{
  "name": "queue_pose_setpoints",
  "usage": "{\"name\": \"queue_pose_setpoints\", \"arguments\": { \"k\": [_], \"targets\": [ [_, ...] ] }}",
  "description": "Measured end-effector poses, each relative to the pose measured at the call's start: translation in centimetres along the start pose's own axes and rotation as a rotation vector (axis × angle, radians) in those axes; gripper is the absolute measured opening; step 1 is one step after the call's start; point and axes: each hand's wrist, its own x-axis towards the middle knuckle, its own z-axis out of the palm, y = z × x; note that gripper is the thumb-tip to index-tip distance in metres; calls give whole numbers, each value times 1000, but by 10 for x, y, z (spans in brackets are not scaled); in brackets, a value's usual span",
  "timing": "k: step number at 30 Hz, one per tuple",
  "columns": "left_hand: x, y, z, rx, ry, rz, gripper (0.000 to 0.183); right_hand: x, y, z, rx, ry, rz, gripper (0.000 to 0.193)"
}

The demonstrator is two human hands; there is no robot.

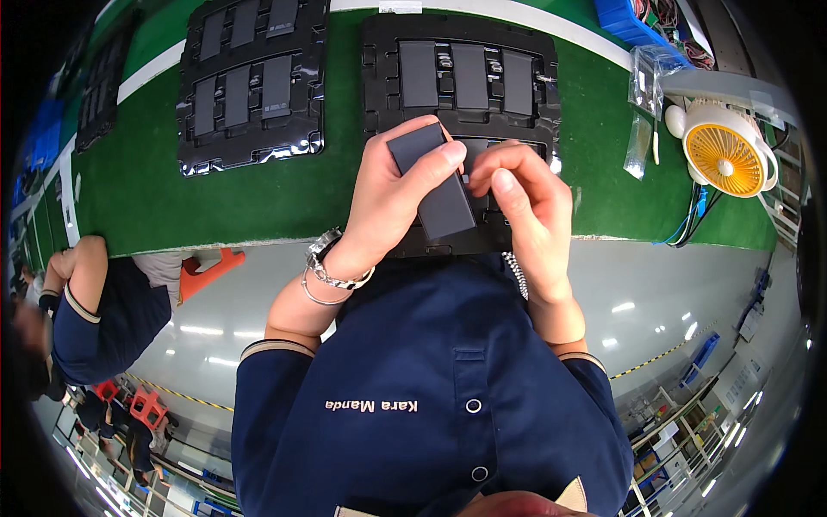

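In my left hand [389, 189] is a dark grey, flat rectangular block [446, 207], which looks like a battery pack or power bank. The thumb lies across its face and the fingers wrap behind it. My right hand [536, 202] is beside the block's right edge, with thumb and fingers curled together; whatever they pinch, if anything, is hidden. Both hands are over the near part of a black moulded tray [379, 65]. Similar grey blocks [469, 76] lie in its far row, with small metallic parts between them.
To the left, another black tray [314, 95] holds several grey blocks. A white fan with a yellow grille [725, 161], clear plastic bags [639, 146] and a blue bin [626, 21] of wires are on the right of the green bench [258, 202]. A co-worker's arm [86, 267] rests far left.
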Motion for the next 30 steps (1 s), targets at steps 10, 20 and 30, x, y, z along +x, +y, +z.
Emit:
{"name": "queue_pose_setpoints", "arguments": {
  "k": [10,20,30],
  "targets": [
    [0,-1,3,102,10,65,19,3,2,5,-158,-10,-55,10],
    [-1,1,3,196,-4,92,21,4,-4,-2,-29,-78,136,12],
    [-2,0,3,169,6,81,21,5,1,2,68,-96,188,18]
  ]
}}
